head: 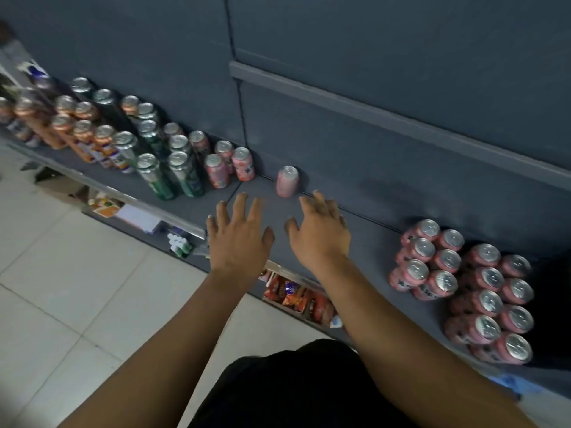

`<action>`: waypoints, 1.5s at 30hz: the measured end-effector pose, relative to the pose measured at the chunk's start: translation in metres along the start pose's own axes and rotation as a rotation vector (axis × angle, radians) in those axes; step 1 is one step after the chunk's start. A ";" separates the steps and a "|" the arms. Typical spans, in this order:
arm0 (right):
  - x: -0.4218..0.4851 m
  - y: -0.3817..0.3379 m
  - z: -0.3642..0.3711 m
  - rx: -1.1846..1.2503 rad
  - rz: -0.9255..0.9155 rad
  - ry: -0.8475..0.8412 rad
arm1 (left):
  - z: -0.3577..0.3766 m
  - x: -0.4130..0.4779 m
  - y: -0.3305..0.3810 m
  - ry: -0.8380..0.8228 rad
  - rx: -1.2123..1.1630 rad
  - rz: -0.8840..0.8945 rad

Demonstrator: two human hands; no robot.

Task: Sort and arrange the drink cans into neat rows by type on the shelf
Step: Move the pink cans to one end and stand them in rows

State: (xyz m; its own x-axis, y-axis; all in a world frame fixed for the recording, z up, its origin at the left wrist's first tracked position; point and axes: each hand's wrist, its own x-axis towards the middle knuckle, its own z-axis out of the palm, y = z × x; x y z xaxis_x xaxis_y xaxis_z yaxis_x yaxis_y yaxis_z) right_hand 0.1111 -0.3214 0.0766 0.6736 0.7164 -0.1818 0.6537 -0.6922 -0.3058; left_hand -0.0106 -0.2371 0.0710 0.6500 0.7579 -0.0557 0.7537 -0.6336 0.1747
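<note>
Left hand [239,239]: I saw its fingers spread, holding nothing, over the shelf [370,239].
Right hand [321,233]: fingers apart too, empty.
Lone pink can [287,181]: upright at the shelf's back edge, just beyond both hands.
Pink can cluster [463,288]: toward the right end.

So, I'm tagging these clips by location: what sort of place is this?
Probably a small shop: a long grey shelf holds pink cans massed together and green cans in rows, and snack packets sit below it.
</note>
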 end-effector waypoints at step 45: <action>0.241 -0.086 0.089 0.270 0.625 -0.218 | 0.082 0.273 -0.129 -0.477 -0.301 -0.239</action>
State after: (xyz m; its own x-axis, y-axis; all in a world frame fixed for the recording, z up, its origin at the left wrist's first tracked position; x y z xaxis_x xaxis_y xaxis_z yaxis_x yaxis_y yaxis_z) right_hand 0.1868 -0.0817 -0.0240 0.7917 0.2130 -0.5725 0.0402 -0.9534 -0.2991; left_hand 0.0779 0.0391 -0.0479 0.4904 0.6767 -0.5491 0.8688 -0.3301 0.3690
